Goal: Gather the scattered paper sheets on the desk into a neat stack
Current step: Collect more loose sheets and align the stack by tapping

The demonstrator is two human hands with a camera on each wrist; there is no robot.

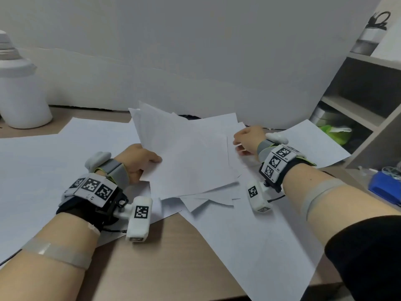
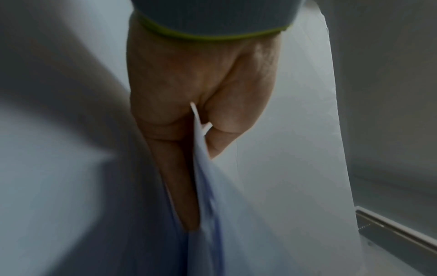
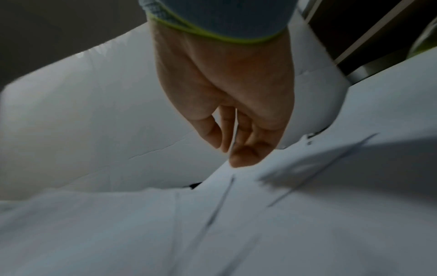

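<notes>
Roughly fanned, the gathered sheets (image 1: 191, 157) sit mid-tabletop (image 1: 173, 246), lifted between both hands, long axis slanting away. Left hand (image 1: 136, 161) pinches their left edge, thumb on top; right hand (image 1: 248, 139) pinches the far right corner. Loose sheet (image 1: 312, 140) lies just beyond the right wrist. Sheet count unclear; wrist views blurred.

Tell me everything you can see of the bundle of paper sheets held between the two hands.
The bundle of sheets is plain white, unprinted paper, several sheets fanned unevenly with corners sticking out at the near and far edges. It is tilted, its far-left corner raised. The left hand pinches its left edge, thumb on top; the right hand grips the right edge. Its lower edges overlap larger white sheets lying flat on the desk.
</notes>
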